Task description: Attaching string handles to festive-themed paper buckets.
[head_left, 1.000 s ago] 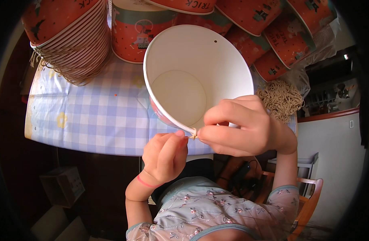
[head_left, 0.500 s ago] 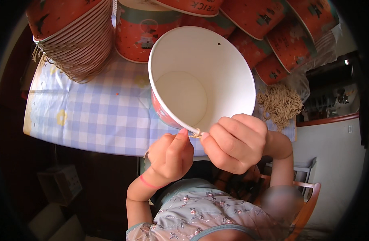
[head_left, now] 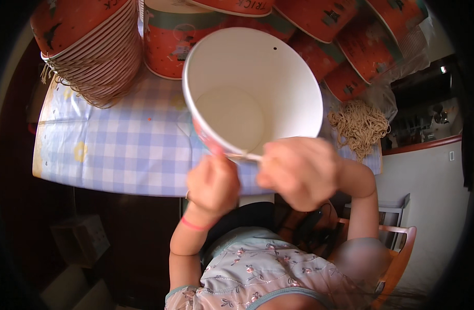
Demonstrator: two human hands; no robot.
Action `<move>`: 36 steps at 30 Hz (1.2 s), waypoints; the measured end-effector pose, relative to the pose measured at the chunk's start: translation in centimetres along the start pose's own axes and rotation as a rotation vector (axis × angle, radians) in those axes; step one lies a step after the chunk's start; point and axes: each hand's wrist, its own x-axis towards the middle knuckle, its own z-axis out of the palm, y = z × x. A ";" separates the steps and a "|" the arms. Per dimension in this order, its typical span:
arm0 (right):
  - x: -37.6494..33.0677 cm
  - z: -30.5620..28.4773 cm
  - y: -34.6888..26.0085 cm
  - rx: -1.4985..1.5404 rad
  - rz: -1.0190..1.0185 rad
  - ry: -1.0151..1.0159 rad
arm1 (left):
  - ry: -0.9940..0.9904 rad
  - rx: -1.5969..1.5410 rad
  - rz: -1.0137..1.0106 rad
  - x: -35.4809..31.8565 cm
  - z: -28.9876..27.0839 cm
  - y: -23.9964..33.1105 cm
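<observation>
A large paper bucket (head_left: pixel 291 95), white inside and red outside, tilts with its mouth toward me on the table. A small dark hole shows in its far wall. At the near rim, a thin beige cord (head_left: pixel 241 155) stretches between my hands. My left hand (head_left: pixel 213 181) is closed on the cord just left of the rim's near edge. My right hand (head_left: pixel 301 173), blurred by motion, is closed around the other part of the cord, beside the rim. Its fingertips are partly hidden, and any knot is too blurred to make out.
Nested red buckets (head_left: pixel 100 57) with beige cords stand at the left. More red buckets (head_left: pixel 368 49) are piled across the back and right, near clear plastic. A heap of beige cords (head_left: pixel 360 126) lies at the right on the checked tablecloth (head_left: pixel 118 150). A wooden chair (head_left: pixel 402 258) stands lower right.
My right hand has turned and moved slightly up, while my left hand has shifted a little left. The cord is stretched longer between them. The bucket appears slightly higher and farther left.
</observation>
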 end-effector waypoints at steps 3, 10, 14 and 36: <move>0.1 -2.9 -0.4 -0.172 0.480 0.342 | 0.159 -0.058 -0.475 -1.4 -1.3 -3.8; -0.8 -2.1 -1.2 -0.154 0.200 0.145 | 0.195 -0.157 -0.343 -2.1 -0.8 -2.3; -0.3 -1.4 -1.4 -0.342 0.266 -0.066 | 0.204 -0.070 -0.267 -1.6 -0.3 -1.6; -8.3 -3.3 3.1 -0.034 0.432 0.057 | -0.124 -0.377 -0.372 0.3 3.3 3.8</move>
